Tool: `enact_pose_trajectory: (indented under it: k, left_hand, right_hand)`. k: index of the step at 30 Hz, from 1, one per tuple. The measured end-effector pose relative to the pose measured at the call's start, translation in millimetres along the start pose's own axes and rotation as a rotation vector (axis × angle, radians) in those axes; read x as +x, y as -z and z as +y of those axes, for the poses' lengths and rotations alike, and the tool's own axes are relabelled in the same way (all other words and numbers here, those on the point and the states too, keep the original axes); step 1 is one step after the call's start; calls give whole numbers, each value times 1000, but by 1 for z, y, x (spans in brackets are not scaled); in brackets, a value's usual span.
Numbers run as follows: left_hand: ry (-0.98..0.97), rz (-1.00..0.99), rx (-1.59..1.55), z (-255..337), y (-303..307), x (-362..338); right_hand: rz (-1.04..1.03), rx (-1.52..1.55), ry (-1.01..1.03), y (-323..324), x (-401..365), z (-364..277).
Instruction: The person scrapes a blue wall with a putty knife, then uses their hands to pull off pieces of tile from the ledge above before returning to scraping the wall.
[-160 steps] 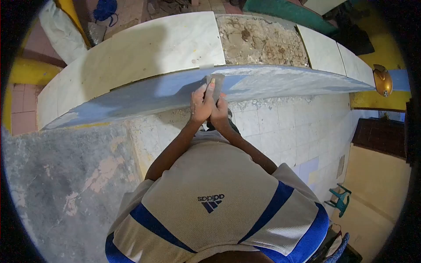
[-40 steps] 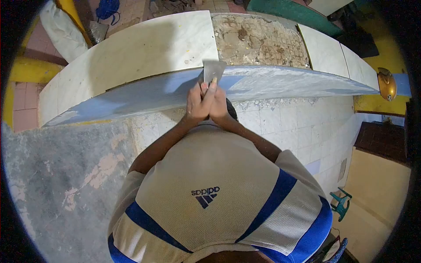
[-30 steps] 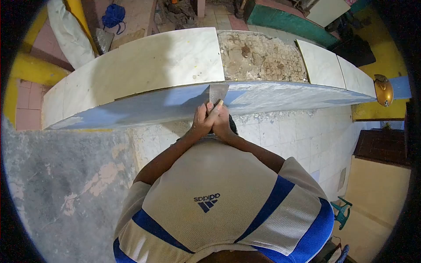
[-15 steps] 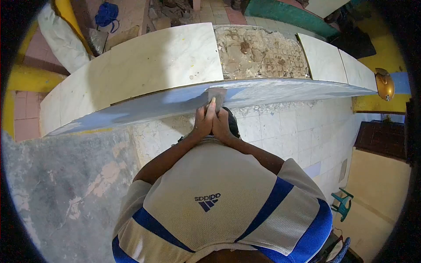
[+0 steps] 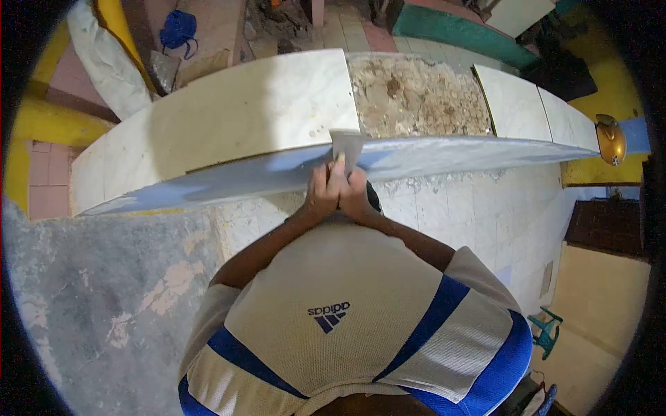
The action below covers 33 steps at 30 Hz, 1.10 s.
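Both hands are together at the front of a low wall topped with pale marbled tiles [image 5: 305,97]. My left hand [image 5: 322,193] and my right hand [image 5: 355,194] are closed round one flat metal scraper [image 5: 347,144]. Its wide blade points away from me, and its edge reaches the top edge of the wall's blue-painted face [image 5: 416,154]. Just beyond the blade, to the right, a bare patch of rough mortar [image 5: 416,93] lies between the tiles. The scraper's handle is hidden by the fingers.
Gold-coloured round object [image 5: 611,140] at the wall's right end. Green plastic stool [image 5: 546,331] at lower right. Blue bag [image 5: 178,31] and a pale sack [image 5: 107,62] beyond the wall on the left. Grey patchy concrete [image 5: 132,277] at lower left, pale floor tiles [image 5: 458,215] on the right.
The scraper has moved up the blue face, so its blade now reaches the tile edge. Both hands stay closed on it. The view has shifted slightly, with the wall lower in the picture.
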<state>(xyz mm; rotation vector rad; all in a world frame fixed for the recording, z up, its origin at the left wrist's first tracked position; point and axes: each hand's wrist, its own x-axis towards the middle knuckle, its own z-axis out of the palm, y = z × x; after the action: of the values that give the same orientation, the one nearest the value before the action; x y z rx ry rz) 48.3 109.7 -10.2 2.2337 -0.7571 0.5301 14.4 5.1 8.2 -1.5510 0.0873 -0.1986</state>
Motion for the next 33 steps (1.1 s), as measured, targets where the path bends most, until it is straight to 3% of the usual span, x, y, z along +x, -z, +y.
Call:
enact_pose_trajectory:
  k: [3,4,6,10,13,19,28,33]
  left_hand:
    - [558,-318,-742,18,27,18]
    - [409,-158,-584,12,14,6]
    - [381,-212,-647,10,15,-3]
    - [618,-426,-816,4,14,-5]
    - [676,-387,-949,7,5,-15]
    - [720,-344,-918,13,5,-13]
    - [520,-247,-675,15,4,-13]
    - [684,-254,-831,25,14,-1]
  right_hand:
    - [16,-87,59,1,-2,8]
    - [7,-68,12,0,-5,12]
    - [6,-75,-39,1,-14,17]
    - [60,-64,-59,-3,-24,37]
    - [47,-49,-158,1,-35,56]
    - [112,-43,-165,-5,-38,53]
    - [61,19,-190,-4,-35,33]
    - [76,-9,-113,-3,-33,36]
